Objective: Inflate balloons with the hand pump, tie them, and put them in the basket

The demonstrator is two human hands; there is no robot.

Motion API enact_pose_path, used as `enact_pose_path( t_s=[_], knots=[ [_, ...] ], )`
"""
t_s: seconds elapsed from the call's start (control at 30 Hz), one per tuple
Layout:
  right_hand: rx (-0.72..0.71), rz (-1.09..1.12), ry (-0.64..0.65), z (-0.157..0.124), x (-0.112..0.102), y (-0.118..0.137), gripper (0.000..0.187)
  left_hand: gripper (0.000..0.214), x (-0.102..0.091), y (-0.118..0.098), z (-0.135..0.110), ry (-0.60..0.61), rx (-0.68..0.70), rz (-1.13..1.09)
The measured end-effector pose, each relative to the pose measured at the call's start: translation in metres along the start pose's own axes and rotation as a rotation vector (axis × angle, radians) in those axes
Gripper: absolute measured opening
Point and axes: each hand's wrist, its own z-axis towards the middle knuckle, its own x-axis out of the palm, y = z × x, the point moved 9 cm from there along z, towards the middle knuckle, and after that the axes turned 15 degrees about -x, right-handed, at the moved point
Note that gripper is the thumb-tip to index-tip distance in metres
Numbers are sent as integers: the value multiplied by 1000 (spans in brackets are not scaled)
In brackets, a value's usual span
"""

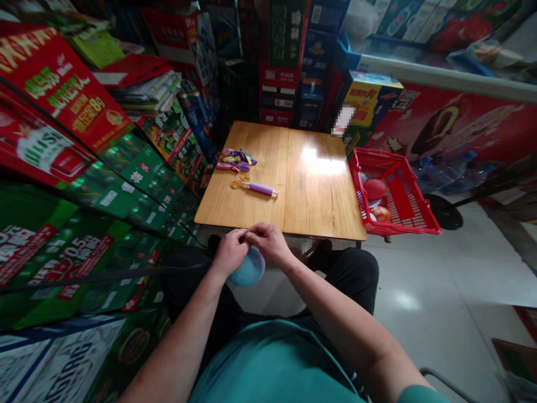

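Blue balloon (247, 271), rounded and pale, hung in the lower middle of the head view, just below the near edge of the table (314, 210) and between the person's knees. Left hand (232, 250) and right hand (269, 240) met above it, fingertips touching. The fingers of both were bent and closed in a pinch at its upper end; the neck was hidden by the fingers, so its exact shape could not be told. On the wooden table, left of the frame's centre, lay a purple pump (260, 189), its left end touching or close beside a few yellowish loops (235, 184). Above these, near the table's left edge, was a small heap of purple and yellow packets (237, 160), too small to make out clearly. Right of the table, a red basket (410, 198) held a red ball-like thing (375, 189) and an orange one below it. Green cartons (138, 168) were stacked at the left of the frame, and a freezer chest (474, 115) with a red front filled the upper right. The person's teal shirt (272, 364) and dark trousers showed at the bottom.
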Motion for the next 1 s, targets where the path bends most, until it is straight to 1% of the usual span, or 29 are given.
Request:
enact_pose_path(
  t_s=[0.07, 0.17, 0.23, 0.27, 0.33, 0.47, 0.6, 0.67, 0.73, 0.8, 0.83, 0.87, 0.9, 1.0],
  knots=[
    [-16, -61, -22, -1, -3, 5, 11, 15, 0, 3, 0, 17, -38, -77],
    [44, -74, -60, -5, -10, 0, 13, 28, 0, 19, 2, 79, -199, -357],
    [62, -78, -65, -8, -14, -2, 12, 33, -2, 28, 1, 88, -280, -510],
    [61, -82, -56, -9, -16, -2, 12, 34, -4, 30, 1, 80, -299, -551],
    [49, -93, -10, -11, -16, 0, 12, 32, -7, 30, -1, 64, -300, -569],
    [3, -134, 95, -12, -13, 9, 13, 31, -3, 17, -6, 79, -244, -499],
    [-52, -215, 111, -9, -17, 16, 9, 38, 3, 4, -9, 86, -208, -496],
    [-49, -244, 52, -8, -26, 14, 8, 41, 4, 0, -7, 78, -178, -484],
    [-22, -231, -66, -8, -43, 9, 10, 42, 1, -2, -6, 26, -144, -431],
    [30, -165, -189, -10, -62, 1, 14, 47, -3, 0, -5, -39, -137, -394],
    [57, -119, -240, -12, -70, -4, 17, 50, -3, 2, -5, -50, -155, -404],
    [79, -71, -279, -13, -78, -8, 19, 54, -1, 5, -5, -37, -189, -431],
    [97, -27, -309, -15, -84, -12, 20, 58, 5, 8, -5, 3, -232, -469],
    [108, 36, -367, -20, -101, -16, 22, 66, 30, 11, -9, 165, -337, -563]
  ],
)
